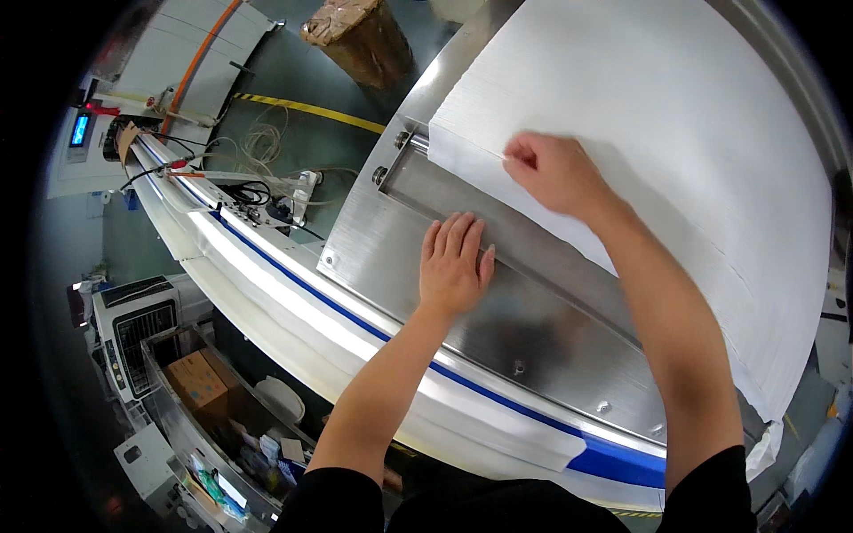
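My left hand (pixel 455 264) lies flat on a brushed metal plate (pixel 524 315), fingers spread and holding nothing. It rests beside a long recessed slot (pixel 418 182) that has a roller end (pixel 410 140) at its far left. My right hand (pixel 558 173) is curled closed over a wide stack of white sheet material (pixel 622 98), near its left edge. Whatever the curled fingers may hold is hidden, and the fingertips are slightly blurred. A near flap of the top white layer hangs toward the slot, its edge uneven.
A long white rail with a blue strip (pixel 346 318) runs along the plate's near side. Beyond it on the left are loose cables (pixel 264 147) and a brown wrapped roll (pixel 360 40). A metal bin with a cardboard box (pixel 197 386) stands at lower left.
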A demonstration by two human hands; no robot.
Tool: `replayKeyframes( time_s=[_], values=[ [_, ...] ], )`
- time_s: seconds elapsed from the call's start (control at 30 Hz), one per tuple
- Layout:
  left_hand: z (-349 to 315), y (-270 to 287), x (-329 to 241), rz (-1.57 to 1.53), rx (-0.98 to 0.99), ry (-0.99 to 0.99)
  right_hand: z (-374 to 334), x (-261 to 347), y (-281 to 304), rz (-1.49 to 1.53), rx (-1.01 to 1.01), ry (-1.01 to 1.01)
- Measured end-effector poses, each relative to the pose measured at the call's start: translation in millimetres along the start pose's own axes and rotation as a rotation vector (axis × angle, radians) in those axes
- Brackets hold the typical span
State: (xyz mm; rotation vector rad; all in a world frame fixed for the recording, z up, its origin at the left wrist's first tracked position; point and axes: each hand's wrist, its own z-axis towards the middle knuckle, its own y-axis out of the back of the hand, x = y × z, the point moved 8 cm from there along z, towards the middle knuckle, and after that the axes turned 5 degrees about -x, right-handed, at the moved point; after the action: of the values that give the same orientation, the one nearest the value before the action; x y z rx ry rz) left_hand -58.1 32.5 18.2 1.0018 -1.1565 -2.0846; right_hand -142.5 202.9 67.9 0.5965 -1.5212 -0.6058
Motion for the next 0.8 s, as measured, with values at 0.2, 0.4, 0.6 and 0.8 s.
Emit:
replayKeyframes(
  time_s=[0.2,0.4,0.6,0.8],
  values=[
    [2,4,7,-0.027,0.029,0.03,69,2,-21,0.027,-0.003,-0.01],
    [1,3,9,-0.044,0.041,0.029,72,-4,-23,-0.049,-0.067,-0.055],
    [28,16,26,-0.079,-0.092,0.035,69,-6,-18,-0.076,-0.141,-0.055],
    [116,23,44,0.052,-0.22,-0.146,70,-9,-16,-0.107,-0.193,-0.064]
  ],
)
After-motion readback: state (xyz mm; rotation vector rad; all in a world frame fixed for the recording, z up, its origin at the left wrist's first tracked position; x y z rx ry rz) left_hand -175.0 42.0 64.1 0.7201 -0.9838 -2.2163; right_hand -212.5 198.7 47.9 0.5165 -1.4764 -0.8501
